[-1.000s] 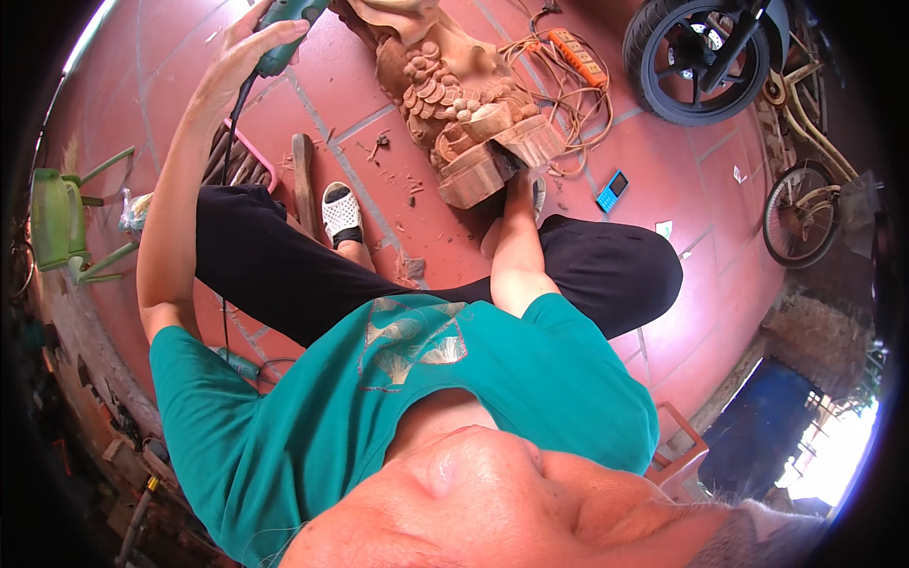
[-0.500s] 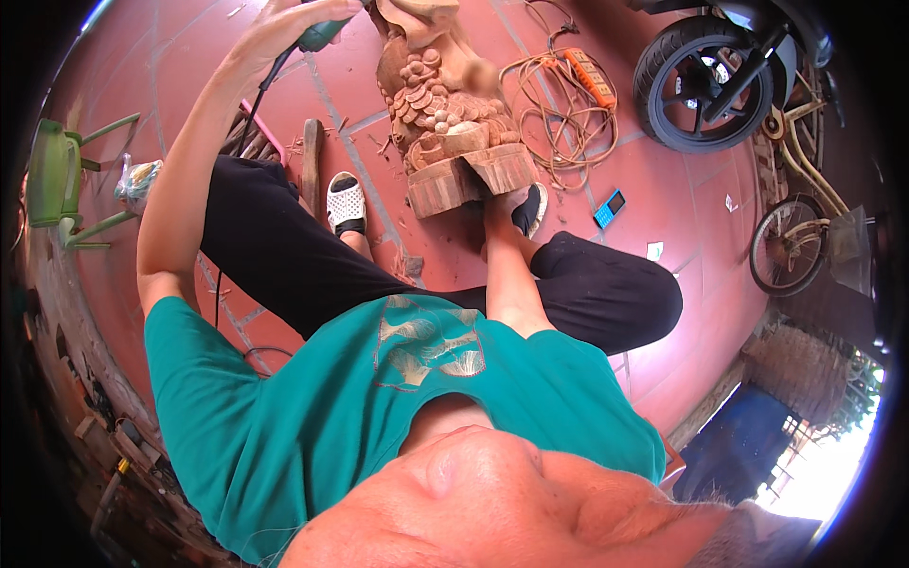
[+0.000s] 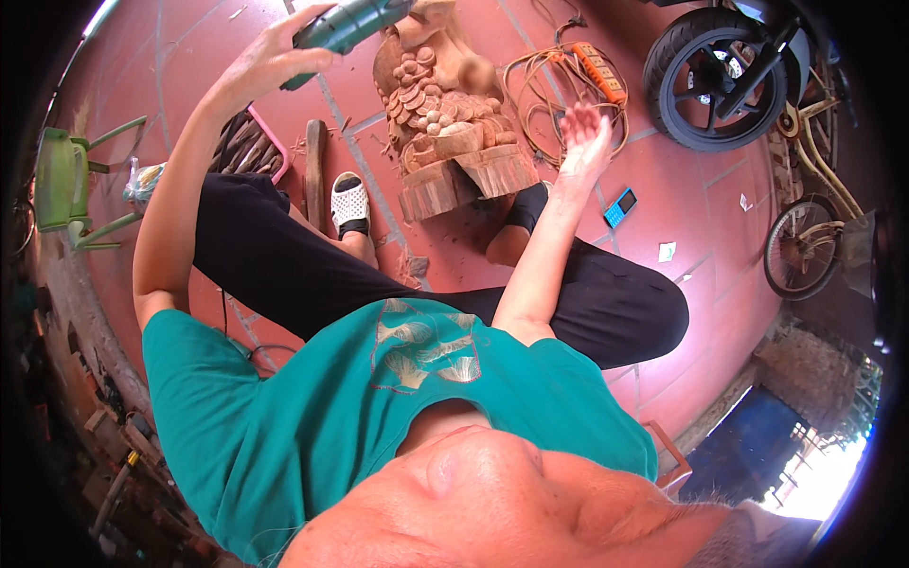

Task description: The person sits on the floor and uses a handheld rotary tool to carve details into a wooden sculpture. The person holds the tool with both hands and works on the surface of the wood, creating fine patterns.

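A carved wooden sculpture, covered in rounded coin-like shapes, stands on a split block base between my feet. My left hand is closed round the rear of a dark green corded power tool, held level near the carving's top. The tool's far end runs up to the upper part of the carving; whether they touch I cannot tell. My right hand is off the wood, to its right, palm up with fingers spread and nothing in it. It is nearest a coiled orange-brown cable.
An orange power strip lies beside the cable. Right of it are a blue phone and a motorbike wheel. A pink basket of tools, a wooden mallet-like stick and a green chair are on the left.
My right hand has left the carving's base and swung out to the right, opening palm up. My left hand has turned the power tool, bringing more of its body into view.
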A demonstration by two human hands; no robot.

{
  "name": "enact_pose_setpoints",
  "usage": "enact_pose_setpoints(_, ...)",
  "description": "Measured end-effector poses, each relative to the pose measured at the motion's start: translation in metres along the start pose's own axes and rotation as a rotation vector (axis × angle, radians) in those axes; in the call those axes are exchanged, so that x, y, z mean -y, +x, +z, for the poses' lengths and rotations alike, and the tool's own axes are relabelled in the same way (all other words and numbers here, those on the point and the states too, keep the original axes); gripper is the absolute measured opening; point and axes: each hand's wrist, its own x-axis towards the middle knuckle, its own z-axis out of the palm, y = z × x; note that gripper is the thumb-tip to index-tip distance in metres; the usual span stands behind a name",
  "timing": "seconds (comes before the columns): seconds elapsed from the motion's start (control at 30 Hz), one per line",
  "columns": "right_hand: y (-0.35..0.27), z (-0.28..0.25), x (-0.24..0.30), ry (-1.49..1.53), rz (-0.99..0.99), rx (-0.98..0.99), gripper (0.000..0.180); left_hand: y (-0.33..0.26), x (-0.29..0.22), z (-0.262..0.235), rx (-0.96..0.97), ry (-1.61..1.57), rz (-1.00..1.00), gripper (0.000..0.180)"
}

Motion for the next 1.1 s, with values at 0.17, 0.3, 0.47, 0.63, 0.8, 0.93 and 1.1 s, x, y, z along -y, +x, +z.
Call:
enact_pose_setpoints(0.17, -0.098, 0.109, 0.016, -0.005, 0.248, 0.587, 0.034, -0.015, -0.020, 0.005, 0.055, 0.202, 0.013, 0.075)
enact_pose_setpoints(0.3, -0.159, 0.156, -0.054, 0.243, 0.802, 0.641, 0.036, -0.020, -0.027, 0.009, 0.042, 0.368, 0.145, 0.076)
enact_pose_setpoints(0.47, -0.173, 0.177, -0.087, 0.619, 0.826, 0.749, 0.032, -0.028, -0.053, 0.010, 0.202, 0.435, 0.046, 0.070)
enact_pose_setpoints(0.63, -0.188, 0.190, -0.080, 0.775, 0.865, 0.577, 0.031, -0.032, -0.064, 0.016, 0.199, 0.615, 0.143, 0.070)
enact_pose_setpoints(0.8, -0.196, 0.200, -0.091, 0.948, 0.965, 0.426, 0.035, -0.038, -0.063, 0.024, 0.224, 0.759, 0.139, 0.073)
enact_pose_setpoints(0.93, -0.199, 0.203, -0.088, 0.956, 0.996, 0.339, 0.035, -0.039, -0.065, 0.026, 0.254, 0.818, 0.119, 0.077)
enact_pose_setpoints(1.1, -0.202, 0.206, -0.085, 0.982, 0.948, 0.346, 0.038, -0.037, -0.065, 0.027, 0.227, 0.838, 0.167, 0.076)
